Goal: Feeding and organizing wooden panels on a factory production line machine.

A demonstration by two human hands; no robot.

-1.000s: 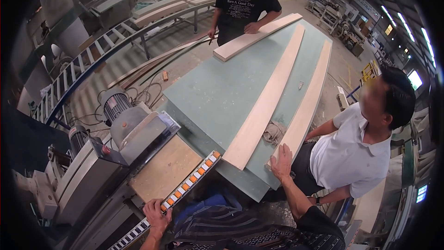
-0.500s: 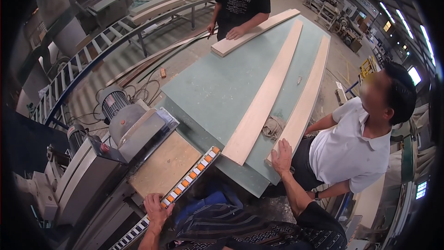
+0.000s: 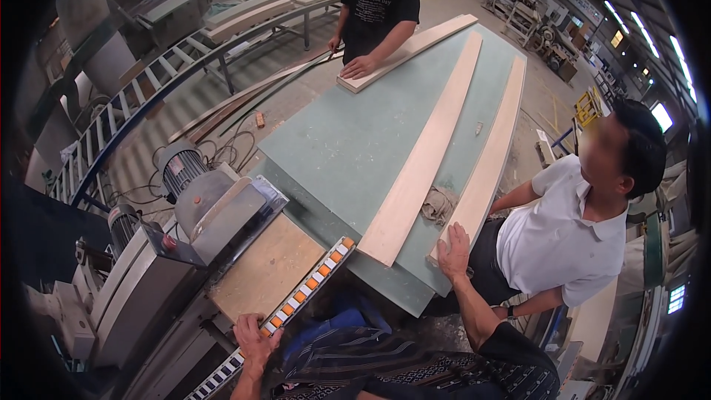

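My right hand (image 3: 453,253) lies open with fingers spread on the near end of a long pale wooden board (image 3: 489,152). My left hand (image 3: 256,341) rests beside the machine at the lower left, its fingers on the near corner of a plywood panel (image 3: 268,267) and its thumb near a strip of orange and white rollers (image 3: 311,284). It holds nothing that I can see. A second long board (image 3: 426,167) lies left of the first, both on a green-topped table (image 3: 318,148). A crumpled cloth (image 3: 438,204) sits between them.
Across the table, a co-worker in black has one hand (image 3: 359,67) on stacked boards (image 3: 415,52). A person in a white shirt (image 3: 563,230) stands close at the right. The machine's motor (image 3: 183,167) and a roller conveyor (image 3: 122,115) are at the left; cables lie on the floor.
The co-worker in black has shifted slightly left, and that person's hand has slid toward the near end of the stacked boards. My hands stay in nearly the same places.
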